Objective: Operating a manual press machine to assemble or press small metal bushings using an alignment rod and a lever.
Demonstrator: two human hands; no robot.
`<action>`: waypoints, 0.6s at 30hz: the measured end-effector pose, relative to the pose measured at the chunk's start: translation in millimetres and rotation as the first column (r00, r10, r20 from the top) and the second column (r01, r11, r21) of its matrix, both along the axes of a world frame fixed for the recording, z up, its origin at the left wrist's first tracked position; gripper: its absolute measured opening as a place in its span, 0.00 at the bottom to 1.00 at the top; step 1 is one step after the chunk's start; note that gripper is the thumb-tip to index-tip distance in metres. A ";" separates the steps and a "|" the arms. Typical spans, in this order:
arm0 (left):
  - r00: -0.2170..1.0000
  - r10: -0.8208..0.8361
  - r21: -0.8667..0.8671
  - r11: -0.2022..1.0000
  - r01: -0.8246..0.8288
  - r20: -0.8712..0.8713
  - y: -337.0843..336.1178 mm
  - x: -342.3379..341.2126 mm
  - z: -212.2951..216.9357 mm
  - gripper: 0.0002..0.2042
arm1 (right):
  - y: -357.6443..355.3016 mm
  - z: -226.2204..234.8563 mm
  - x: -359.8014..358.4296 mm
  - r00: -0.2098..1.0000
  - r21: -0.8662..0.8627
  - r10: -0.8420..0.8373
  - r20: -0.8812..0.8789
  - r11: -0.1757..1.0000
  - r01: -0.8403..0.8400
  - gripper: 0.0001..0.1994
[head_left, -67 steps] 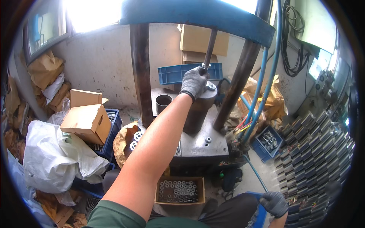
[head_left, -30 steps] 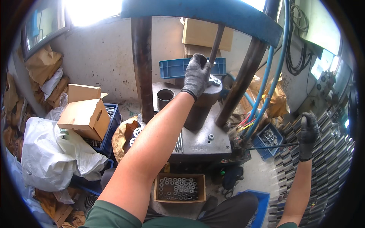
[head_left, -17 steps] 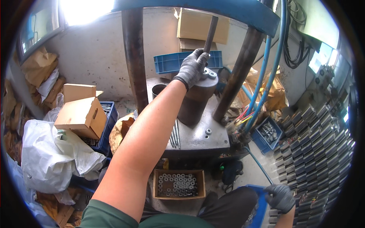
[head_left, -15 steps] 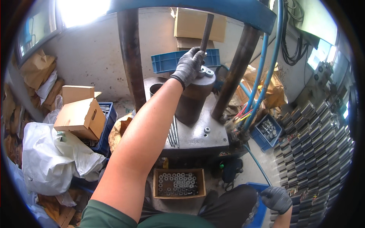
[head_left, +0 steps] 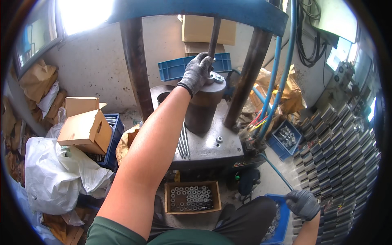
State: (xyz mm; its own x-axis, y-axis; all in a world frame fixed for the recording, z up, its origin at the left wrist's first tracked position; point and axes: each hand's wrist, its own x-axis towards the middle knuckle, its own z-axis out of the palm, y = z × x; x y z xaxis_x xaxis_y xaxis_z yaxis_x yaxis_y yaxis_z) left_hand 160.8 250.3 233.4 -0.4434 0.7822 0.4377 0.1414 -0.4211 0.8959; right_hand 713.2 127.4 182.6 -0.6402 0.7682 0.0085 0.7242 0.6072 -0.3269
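My left hand [head_left: 196, 73], in a grey glove, is closed around the lower end of an upright dark metal rod [head_left: 214, 36]. It is above a thick dark metal cylinder [head_left: 202, 112] standing on the press table. Beside its fingers, a ring-shaped metal part [head_left: 219, 79] lies on the cylinder's top; the palm hides what else is there. At lower right, my right hand [head_left: 303, 205], also gloved, has its fingers curled near the edge of a blue bin [head_left: 281, 228] with small metal parts. I cannot make out what it holds.
Several thin rods [head_left: 183, 143] and a small ring [head_left: 219, 139] lie on the press table [head_left: 206, 151]. Below is a cardboard box [head_left: 192, 212] of ring parts. Press columns [head_left: 136, 69] flank the cylinder. Stacked metal pieces [head_left: 339, 163] stand at right, with blue hoses [head_left: 286, 73] nearby.
The press and my left hand sit slightly further left in view, the left hand still at the rod. My right hand has moved a little up and to the right by the blue bin.
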 end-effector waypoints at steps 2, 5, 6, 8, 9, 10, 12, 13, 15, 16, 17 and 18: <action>1.000 0.003 -0.002 1.000 -0.003 -0.012 1.1 -1.1 -0.7 0.14 | -0.2 -9.3 5.8 0.965 -0.059 0.089 0.247 0.995 -0.077 0.09; 1.000 -0.001 -0.014 1.000 0.001 0.001 3.5 -3.4 -1.9 0.13 | 0.4 -16.7 11.8 0.972 -0.086 0.044 0.232 0.996 -0.024 0.11; 1.000 -0.004 -0.003 1.000 0.004 -0.009 4.4 -4.2 -2.2 0.13 | 0.2 -16.9 11.9 0.976 -0.096 0.058 0.208 0.995 -0.039 0.11; 1.000 -0.007 0.009 1.000 0.007 -0.019 6.3 -4.8 -3.1 0.13 | -0.3 -13.7 9.2 0.979 -0.100 0.042 0.200 0.995 -0.023 0.09; 1.000 0.001 -0.004 1.000 -0.001 -0.006 7.3 -4.7 -3.5 0.13 | -0.7 -10.7 6.6 0.979 -0.099 0.042 0.200 0.995 -0.023 0.09; 1.000 0.006 -0.031 0.999 -0.006 0.000 8.0 -5.1 -3.8 0.13 | -0.9 -6.9 3.7 0.979 -0.111 0.029 0.201 0.994 -0.006 0.10; 1.000 0.001 -0.017 1.000 0.000 0.020 8.6 -6.2 -4.4 0.13 | -0.6 1.5 -1.3 0.979 -0.123 0.015 0.203 0.992 0.010 0.10; 1.000 -0.010 -0.036 0.999 0.011 0.027 8.7 -6.7 -4.7 0.13 | 0.2 6.0 -2.8 0.990 -0.112 -0.016 0.143 0.993 0.033 0.10; 1.000 0.000 -0.012 1.000 -0.001 -0.016 7.5 -8.7 -5.7 0.14 | 1.3 11.0 -5.1 0.996 -0.103 -0.049 0.081 0.993 0.057 0.11; 0.997 0.019 -0.030 0.999 -0.021 -0.070 7.2 -9.2 -6.0 0.14 | 1.7 12.1 -5.4 0.998 -0.067 -0.048 0.049 0.996 0.051 0.11; 0.998 0.007 -0.006 1.000 -0.007 -0.064 7.2 -9.1 -6.6 0.14 | 2.3 12.5 -5.2 0.999 -0.030 -0.046 0.018 0.998 0.046 0.12; 0.998 0.007 -0.006 1.000 -0.008 -0.055 7.4 -9.1 -6.8 0.14 | 2.3 11.8 -4.9 0.998 -0.096 -0.049 0.031 0.994 0.052 0.13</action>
